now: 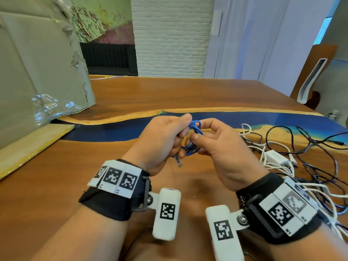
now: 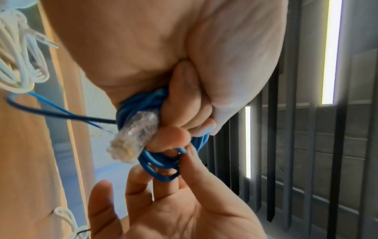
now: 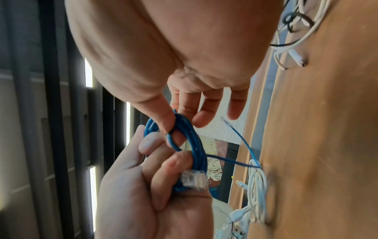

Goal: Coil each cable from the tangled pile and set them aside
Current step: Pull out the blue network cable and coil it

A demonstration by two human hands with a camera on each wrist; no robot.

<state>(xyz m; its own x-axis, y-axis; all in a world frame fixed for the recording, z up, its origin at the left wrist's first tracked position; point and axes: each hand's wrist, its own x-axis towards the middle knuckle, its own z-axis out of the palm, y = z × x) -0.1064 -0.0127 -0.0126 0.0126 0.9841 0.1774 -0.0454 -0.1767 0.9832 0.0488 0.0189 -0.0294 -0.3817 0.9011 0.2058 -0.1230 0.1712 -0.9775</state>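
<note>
Hands: left (image 1: 162,140) grips blue cable coil (image 1: 194,129); right (image 1: 214,146) pinches loop.

Both hands are meeting above the middle of the table (image 1: 188,91). The left hand (image 1: 162,142) is sitting left of the right hand (image 1: 220,147), with the coiled cable (image 1: 195,129) lying between them. The tangled pile (image 1: 293,157) is lying on the table to the right. A cardboard box (image 1: 37,72) is standing at far left.
</note>
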